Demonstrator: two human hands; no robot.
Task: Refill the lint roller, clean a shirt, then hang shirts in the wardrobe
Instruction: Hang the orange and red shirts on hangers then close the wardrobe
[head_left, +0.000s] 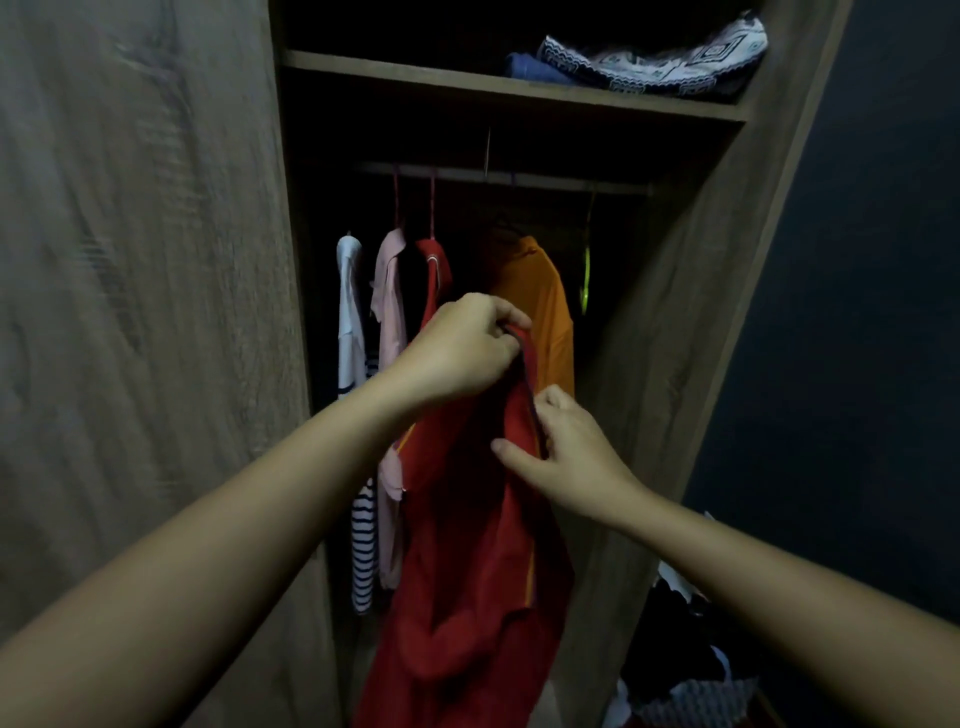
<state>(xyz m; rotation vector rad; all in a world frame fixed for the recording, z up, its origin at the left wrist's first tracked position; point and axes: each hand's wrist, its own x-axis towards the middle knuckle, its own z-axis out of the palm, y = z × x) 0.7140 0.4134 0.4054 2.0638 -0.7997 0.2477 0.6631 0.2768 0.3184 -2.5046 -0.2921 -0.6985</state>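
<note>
Wardrobe (675, 338) seen open. Red shirt (467, 571) held below rail (545, 179), in front of orange shirt (540, 301) hung from rail. Dark-trimmed edge (531, 400) gripped by left hand (462, 353) and pinched further below rail by right hand (561, 457); hands close, not touching. Hanger not seen. Edge probably best pulled straight and fabric smoothed before release.

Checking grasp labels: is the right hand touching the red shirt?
Touching. Head view: right hand pinches the red shirt at its dark edge.
</note>
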